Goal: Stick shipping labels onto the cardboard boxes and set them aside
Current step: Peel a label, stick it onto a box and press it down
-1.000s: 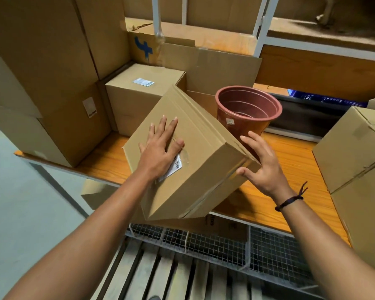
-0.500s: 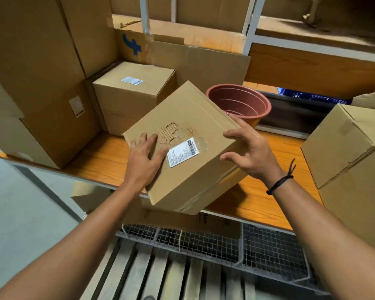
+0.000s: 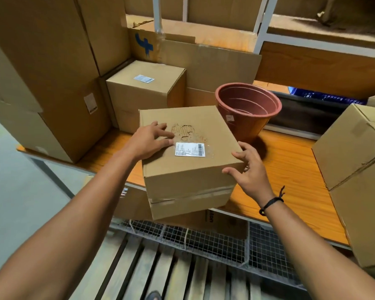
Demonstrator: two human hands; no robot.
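Shelf: orange wooden shelf [image 3: 290,169] carries everything we see, with big cartons stacked at its left end and more cardboard leaning at the back.

Right-hand cartons: large stacked boxes [image 3: 355,169] stand at the right end, well apart from our work.

Set-aside box: smaller labelled box [image 3: 145,92] sits at the back left with a white sticker on top; we judge that's where finished ones go.

Our box: cardboard box [image 3: 188,165] sits in the middle at the front edge of the shelf, its near bottom part overhanging the edge, top face towards us and tape across the front.

Pot: terracotta-coloured plastic pot [image 3: 247,113] leans just behind the box's far right corner, close enough to get knocked.

How it handles: stiff corrugated walls, dry and grippy, and we'd guess fairly light for its size. The torn patch on top is only skin damage. Best hold is palms flat on opposite side faces, low down, not on the lid flaps.

Left hand: left hand [image 3: 149,141] lies flat on the top face, fingers spread and holding nothing, fingertips right at the label's left edge.

Right hand: right hand [image 3: 249,169] is open wide at the near right corner, fingertips touching or just brushing the edge; we can't tell which.

Label: shipping label [image 3: 189,149] lies flat on the top, stuck down between our two hands.
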